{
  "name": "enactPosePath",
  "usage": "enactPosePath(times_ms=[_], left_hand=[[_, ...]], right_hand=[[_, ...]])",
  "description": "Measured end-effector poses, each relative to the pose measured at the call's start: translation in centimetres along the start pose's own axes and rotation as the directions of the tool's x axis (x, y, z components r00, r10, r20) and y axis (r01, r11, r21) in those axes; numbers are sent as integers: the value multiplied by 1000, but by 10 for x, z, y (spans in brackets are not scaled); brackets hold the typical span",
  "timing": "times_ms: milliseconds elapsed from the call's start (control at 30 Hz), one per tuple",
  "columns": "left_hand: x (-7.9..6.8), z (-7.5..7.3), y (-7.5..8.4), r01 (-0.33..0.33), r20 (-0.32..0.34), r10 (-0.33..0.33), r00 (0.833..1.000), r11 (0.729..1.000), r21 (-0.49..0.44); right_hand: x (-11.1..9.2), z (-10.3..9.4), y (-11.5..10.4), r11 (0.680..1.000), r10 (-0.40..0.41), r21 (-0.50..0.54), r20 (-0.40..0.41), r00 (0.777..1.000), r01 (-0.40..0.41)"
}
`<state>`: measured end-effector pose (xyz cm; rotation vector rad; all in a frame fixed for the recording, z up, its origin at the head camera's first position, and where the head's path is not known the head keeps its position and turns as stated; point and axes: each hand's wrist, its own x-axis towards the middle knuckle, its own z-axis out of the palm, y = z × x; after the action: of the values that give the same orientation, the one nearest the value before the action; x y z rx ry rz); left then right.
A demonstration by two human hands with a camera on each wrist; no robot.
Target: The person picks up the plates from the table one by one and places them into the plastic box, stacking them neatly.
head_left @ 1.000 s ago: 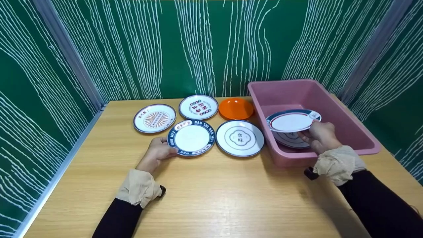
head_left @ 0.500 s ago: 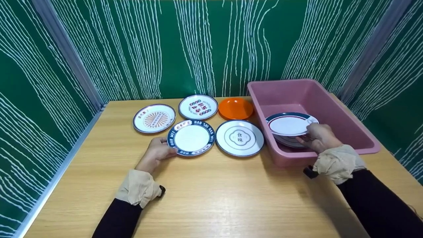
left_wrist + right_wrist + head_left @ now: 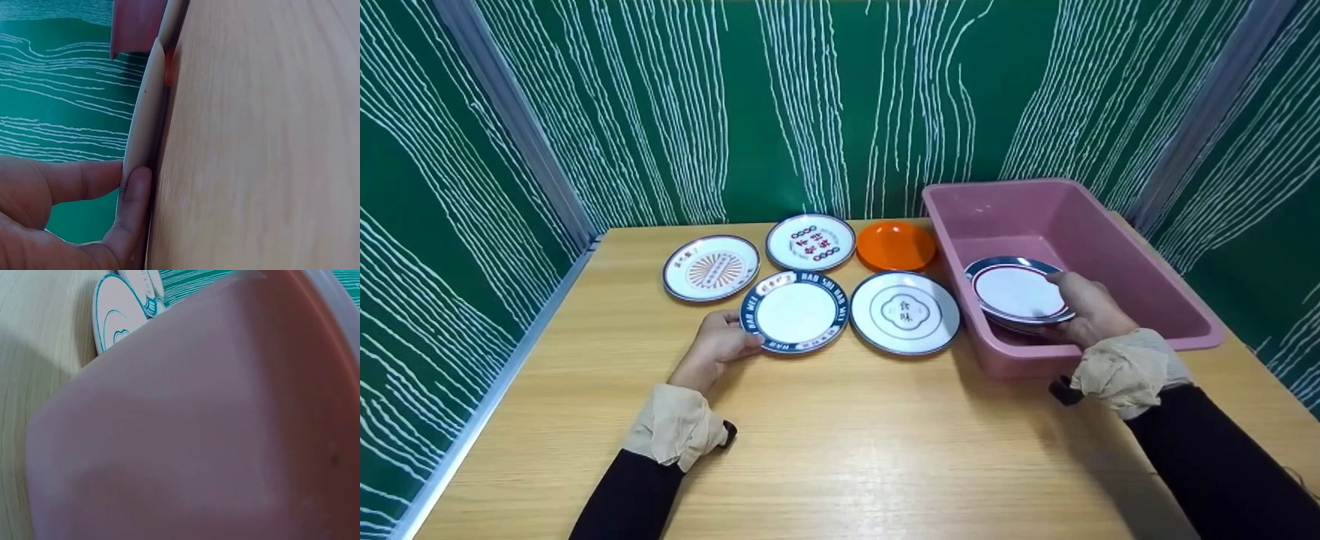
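In the head view my left hand [image 3: 718, 346] pinches the left edge of a white plate with a wide navy lettered rim [image 3: 801, 313]; the plate lies on the table. From the left wrist view, the thumb and a finger [image 3: 134, 194] meet at that plate's edge [image 3: 145, 107]. Inside the pink basin [image 3: 1170, 300], my right hand [image 3: 1089, 309] holds the right edge of a navy-rimmed plate with a red ring [image 3: 1011, 292]. This plate lies over another plate, mostly hidden beneath it. The right wrist view shows the basin's wall [image 3: 157, 427] but not the hand.
Left of the basin are a white plate with a grey central emblem [image 3: 905, 315], an orange plate [image 3: 895, 246], a plate with red characters [image 3: 810, 242] and a sunburst plate [image 3: 711, 268]. A green wall [image 3: 840, 112] with white lines stands behind the wooden table [image 3: 840, 450].
My right hand has lowered the red-ringed plate inside the basin, bringing it down over the plate below. My left hand stays at the lettered plate.
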<state>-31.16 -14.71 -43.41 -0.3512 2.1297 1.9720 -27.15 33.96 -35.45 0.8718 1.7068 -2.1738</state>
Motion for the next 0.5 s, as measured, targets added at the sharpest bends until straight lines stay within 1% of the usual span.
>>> enactPosePath(times_ms=[133, 300, 500], left_hand=[[0, 0, 0, 9, -6, -9, 1000, 1000, 10], [0, -1, 0, 8, -10, -8, 1000, 1000, 16], [0, -1, 0, 10, -8, -10, 1000, 1000, 18]], right_hand=[[1, -1, -1, 999, 15, 30, 27, 1000, -16], [0, 0, -2, 1000, 27, 15, 2, 1000, -27], [1, 0, -2, 1000, 18, -22, -13, 1000, -18]])
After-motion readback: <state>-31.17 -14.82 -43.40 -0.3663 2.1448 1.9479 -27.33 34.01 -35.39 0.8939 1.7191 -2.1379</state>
